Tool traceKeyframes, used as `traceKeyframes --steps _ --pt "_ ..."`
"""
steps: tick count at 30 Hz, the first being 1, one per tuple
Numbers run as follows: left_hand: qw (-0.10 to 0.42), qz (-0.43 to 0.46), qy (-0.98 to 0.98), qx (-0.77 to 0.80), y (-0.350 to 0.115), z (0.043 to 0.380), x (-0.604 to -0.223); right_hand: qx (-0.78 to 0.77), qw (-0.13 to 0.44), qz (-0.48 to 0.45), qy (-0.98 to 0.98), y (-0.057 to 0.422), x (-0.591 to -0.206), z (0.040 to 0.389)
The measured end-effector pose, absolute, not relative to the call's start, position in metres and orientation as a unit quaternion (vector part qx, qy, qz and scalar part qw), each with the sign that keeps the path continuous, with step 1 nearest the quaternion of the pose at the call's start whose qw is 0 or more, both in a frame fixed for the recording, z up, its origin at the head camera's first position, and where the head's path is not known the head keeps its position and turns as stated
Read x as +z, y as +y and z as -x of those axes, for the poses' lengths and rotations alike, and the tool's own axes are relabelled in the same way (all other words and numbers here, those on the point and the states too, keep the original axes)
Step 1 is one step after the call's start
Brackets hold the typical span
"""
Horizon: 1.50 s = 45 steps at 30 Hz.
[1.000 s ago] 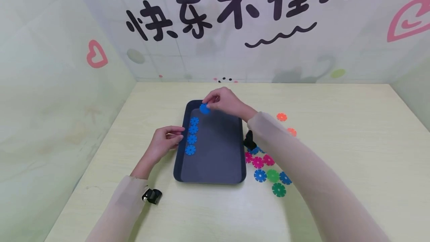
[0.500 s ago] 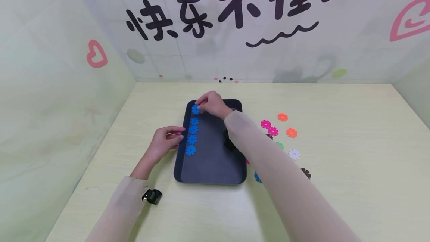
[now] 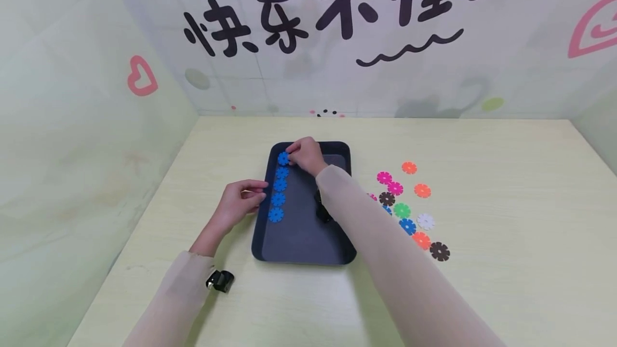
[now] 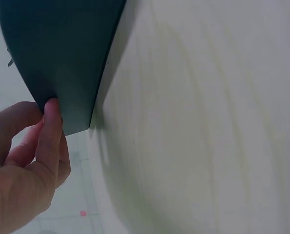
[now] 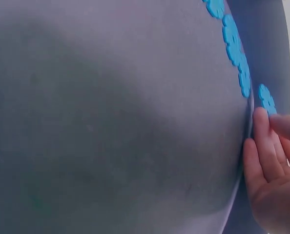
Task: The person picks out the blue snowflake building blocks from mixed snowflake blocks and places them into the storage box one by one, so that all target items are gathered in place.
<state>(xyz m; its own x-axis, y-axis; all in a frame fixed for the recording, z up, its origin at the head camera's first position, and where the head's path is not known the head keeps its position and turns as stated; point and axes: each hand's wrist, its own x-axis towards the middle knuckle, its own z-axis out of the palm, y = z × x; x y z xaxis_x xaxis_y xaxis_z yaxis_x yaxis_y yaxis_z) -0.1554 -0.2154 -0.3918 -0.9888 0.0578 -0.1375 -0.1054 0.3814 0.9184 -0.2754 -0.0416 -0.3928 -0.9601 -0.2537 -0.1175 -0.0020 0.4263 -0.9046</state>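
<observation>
In the head view, a dark rectangular tray [image 3: 303, 240] lies on the table. Along its left side runs a column of blue snowflake discs [image 3: 278, 199], flat and notched round the edge. My right hand [image 3: 307, 155] is over the tray's far left corner and pinches one more blue disc [image 3: 283, 158] between thumb and fingers, at the column's far end. The right wrist view has this disc [image 5: 266, 99] tilted at the tray's side wall, apart from the others. My left hand [image 3: 239, 197] pinches the tray's left rim, with thumb and fingers [image 4: 51, 119] at the edge in the left wrist view.
Right of the tray, loose discs lie scattered: orange [image 3: 422, 190], pink [image 3: 384, 178], dark brown [image 3: 439, 251], green [image 3: 402, 210], white [image 3: 426, 221] and blue [image 3: 407, 226]. My right sleeve [image 3: 385, 261] covers part of them. A printed wall [image 3: 289, 90] stands behind the table.
My right hand has moved left and then slightly nearer with the blue disc, bringing it to the far end of the column. The left hand has stayed on the tray's rim.
</observation>
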Motion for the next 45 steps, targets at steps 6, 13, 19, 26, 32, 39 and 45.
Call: traceKeyframes --steps 6,13,19,26,32,39,45 --pt "0.073 0.015 0.828 0.555 -0.215 0.154 -0.392 -0.532 0.096 0.062 0.839 -0.046 -0.395 0.272" --pt "0.072 0.013 0.827 0.557 -0.215 0.154 -0.392 -0.502 0.077 0.071 0.858 -0.048 -0.397 0.271" --pt "0.07 0.009 0.827 0.557 -0.215 0.155 -0.392 -0.497 0.09 0.072 0.86 -0.045 -0.392 0.273" --pt "0.069 0.01 0.829 0.555 -0.214 0.156 -0.392 -0.494 0.121 0.122 0.852 -0.037 -0.37 0.277" --pt "0.069 0.012 0.831 0.552 -0.215 0.156 -0.393 -0.458 0.146 0.196 0.855 -0.022 -0.335 0.28" --pt "0.069 0.014 0.833 0.548 -0.215 0.154 -0.393 -0.417 0.136 0.261 0.86 0.009 -0.301 0.268" --pt "0.067 0.012 0.833 0.55 -0.214 0.153 -0.392 -0.36 0.13 0.292 0.876 0.045 -0.291 0.251"
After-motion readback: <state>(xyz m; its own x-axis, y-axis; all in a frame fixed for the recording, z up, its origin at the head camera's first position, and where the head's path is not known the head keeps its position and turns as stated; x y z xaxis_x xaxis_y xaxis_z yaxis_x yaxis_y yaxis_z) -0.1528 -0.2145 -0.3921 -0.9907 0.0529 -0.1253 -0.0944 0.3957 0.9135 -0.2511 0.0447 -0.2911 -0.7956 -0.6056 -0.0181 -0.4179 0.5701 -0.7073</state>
